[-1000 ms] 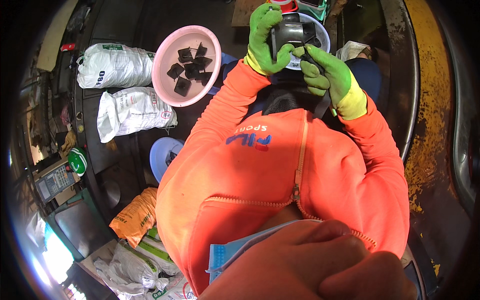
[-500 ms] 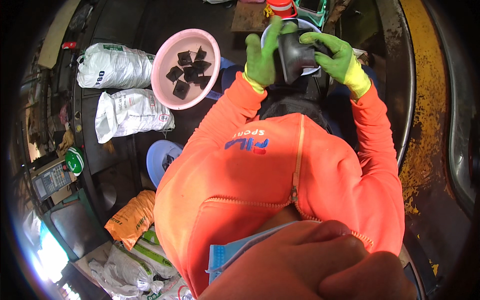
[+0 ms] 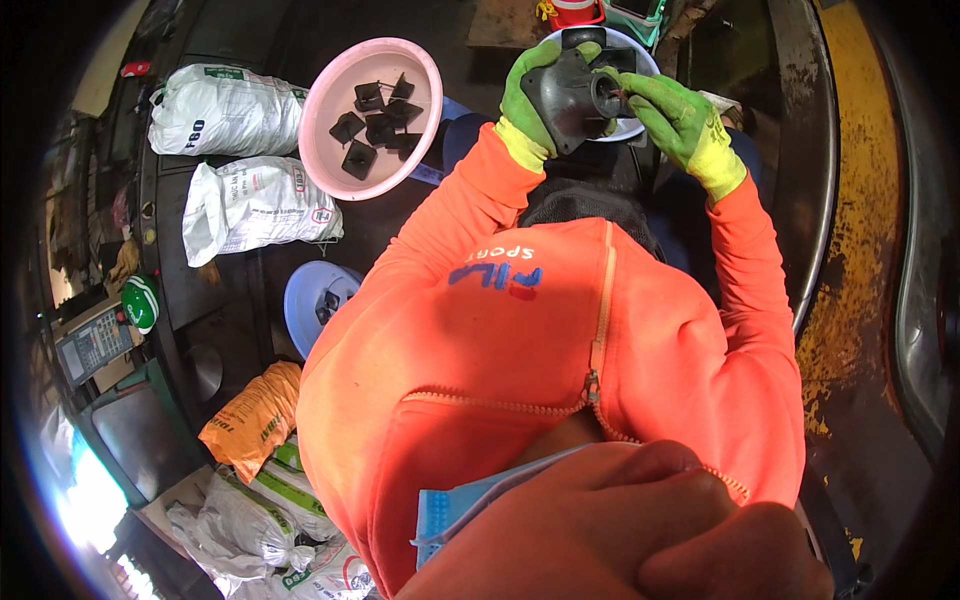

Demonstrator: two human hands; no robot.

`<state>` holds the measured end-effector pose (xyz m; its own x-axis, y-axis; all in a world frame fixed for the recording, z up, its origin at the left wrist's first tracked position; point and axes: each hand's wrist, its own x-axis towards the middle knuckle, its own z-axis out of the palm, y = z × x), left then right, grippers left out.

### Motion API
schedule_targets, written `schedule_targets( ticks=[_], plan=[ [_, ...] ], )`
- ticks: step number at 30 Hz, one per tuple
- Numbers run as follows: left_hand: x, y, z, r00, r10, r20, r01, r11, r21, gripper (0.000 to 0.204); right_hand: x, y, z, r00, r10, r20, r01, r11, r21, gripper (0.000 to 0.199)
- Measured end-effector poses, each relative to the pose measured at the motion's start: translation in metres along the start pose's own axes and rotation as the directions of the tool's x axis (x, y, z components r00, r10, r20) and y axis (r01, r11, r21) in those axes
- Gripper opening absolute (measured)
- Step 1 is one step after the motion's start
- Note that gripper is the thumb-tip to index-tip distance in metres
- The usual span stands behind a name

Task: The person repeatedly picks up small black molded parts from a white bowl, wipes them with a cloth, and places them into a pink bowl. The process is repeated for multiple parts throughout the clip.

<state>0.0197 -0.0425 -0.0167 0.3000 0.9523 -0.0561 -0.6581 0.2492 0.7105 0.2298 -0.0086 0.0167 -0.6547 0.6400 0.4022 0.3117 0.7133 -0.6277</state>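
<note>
A black moulded part [image 3: 568, 102] with a square flange and a round open neck is held up in front of me. My left hand [image 3: 528, 98], in a green glove with a yellow cuff, is closed around the flange side. At the neck, the bent fingers of my right hand [image 3: 672, 118], gloved alike, pinch the rim; whether they also hold something small I cannot make out. Behind the hands is a pale basin [image 3: 643, 62] with another black piece at its far side, mostly hidden by the part and my gloves.
To the left stands a pink basin [image 3: 318, 150] holding several black pieces. White sacks [image 3: 225, 112] lie beside it, with a blue basin [image 3: 300, 300] and an orange sack [image 3: 252, 420] nearer me. A red container [image 3: 577, 12] is at the far end; a yellow worn metal edge [image 3: 860, 200] runs along the right.
My left hand has gone from spread fingers to a grip on the part's flange. The part has turned so its round neck shows, and the right fingers have shifted to that neck.
</note>
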Motion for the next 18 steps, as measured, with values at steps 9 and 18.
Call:
schedule_targets(
  ticks=[9, 18],
  plan=[
    [0.003, 0.011, -0.001, 0.998, -0.005, 0.056, 0.031, 0.886, -0.462, 0.033, -0.004, 0.002, 0.021, 0.996, 0.023, -0.089, -0.024, 1.000, -0.011, 0.028],
    [0.012, 0.011, -0.016, 0.989, 0.132, 0.066, -0.104, 0.940, -0.325, 0.024, -0.009, -0.009, 0.034, 0.975, 0.210, -0.075, -0.200, 0.972, 0.120, 0.028]
  ],
)
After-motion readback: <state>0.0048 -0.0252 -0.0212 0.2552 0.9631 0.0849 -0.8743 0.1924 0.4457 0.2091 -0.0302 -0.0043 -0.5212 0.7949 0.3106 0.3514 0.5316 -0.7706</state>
